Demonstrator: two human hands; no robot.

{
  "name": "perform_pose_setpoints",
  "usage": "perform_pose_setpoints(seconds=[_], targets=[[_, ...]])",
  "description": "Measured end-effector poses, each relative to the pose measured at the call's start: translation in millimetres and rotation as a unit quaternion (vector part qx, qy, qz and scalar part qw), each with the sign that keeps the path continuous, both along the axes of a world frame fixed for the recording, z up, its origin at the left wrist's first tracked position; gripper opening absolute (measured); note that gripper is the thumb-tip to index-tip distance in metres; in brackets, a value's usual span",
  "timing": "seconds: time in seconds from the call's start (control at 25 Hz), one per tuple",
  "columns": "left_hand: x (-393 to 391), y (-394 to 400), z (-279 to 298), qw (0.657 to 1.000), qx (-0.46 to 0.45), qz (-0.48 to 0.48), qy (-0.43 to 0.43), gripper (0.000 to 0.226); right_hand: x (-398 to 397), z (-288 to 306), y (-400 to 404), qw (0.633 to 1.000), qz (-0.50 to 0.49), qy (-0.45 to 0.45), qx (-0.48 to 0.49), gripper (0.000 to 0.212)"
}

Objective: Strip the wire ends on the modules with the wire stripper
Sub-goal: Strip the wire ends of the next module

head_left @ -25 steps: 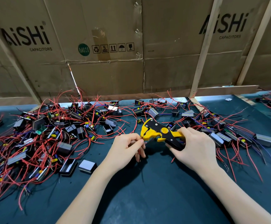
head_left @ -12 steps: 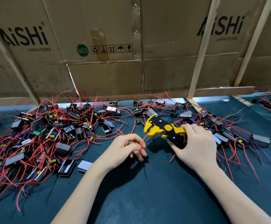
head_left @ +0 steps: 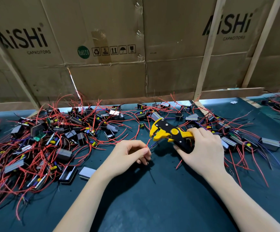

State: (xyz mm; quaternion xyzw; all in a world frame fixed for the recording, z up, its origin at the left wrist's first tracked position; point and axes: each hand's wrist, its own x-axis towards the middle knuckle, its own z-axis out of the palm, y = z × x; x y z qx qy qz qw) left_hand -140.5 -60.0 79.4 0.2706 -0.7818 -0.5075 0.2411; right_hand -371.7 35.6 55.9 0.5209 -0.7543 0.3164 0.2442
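Observation:
A yellow and black wire stripper [head_left: 168, 133] is gripped by its handles in my right hand [head_left: 202, 148], jaws pointing left and up. My left hand [head_left: 129, 154] pinches a red wire [head_left: 148, 142] whose tip reaches up toward the stripper's jaws; the module it belongs to is hidden under my fingers. A big heap of small black modules [head_left: 64, 153] with red wires covers the left of the dark green mat [head_left: 152, 198]. More modules [head_left: 269, 144] lie to the right of my right hand.
Cardboard sheets [head_left: 110, 47] on a wooden frame [head_left: 204, 64] close off the back of the bench. Another pile of modules [head_left: 279, 104] sits at the far right edge. A loose grey module [head_left: 86, 172] lies just left of my left forearm.
The stripper has lifted away from my left hand and its jaws have come apart from the fingers. My left hand dropped slightly, still pinching the red wire.

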Motion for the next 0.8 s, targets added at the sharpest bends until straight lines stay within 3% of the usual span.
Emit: perform_pose_setpoints(seconds=[0.16,0.32,0.4,0.52,0.64,0.8], targets=[[-2.6,2.0,-0.6,0.999,0.006,0.046,0.025,0.007,0.9,1.0,0.4,1.0,-0.001,-0.001,0.003,0.051],[2.1,-1.6,1.0,0.997,0.058,0.006,0.058,0.033,-1.4,1.9,1.2,1.0,-0.007,-0.024,0.003,0.05],[1.8,-0.6,-0.4,0.999,0.028,-0.01,0.035,0.026,-3.2,1.6,1.2,0.999,-0.008,-0.035,0.003,0.051],[-1.3,1.5,-1.6,0.997,-0.019,0.058,0.037,0.008,-3.9,2.1,1.6,0.999,-0.011,-0.037,0.005,0.051],[-1.3,-0.7,-0.4,0.99,-0.037,0.122,0.056,0.008,-2.1,2.1,1.8,0.999,-0.008,-0.031,0.014,0.052],[-3.1,-1.2,-3.0,0.989,-0.035,0.132,0.056,0.007,1.5,2.0,1.5,0.999,0.0,-0.002,0.038,0.05]])
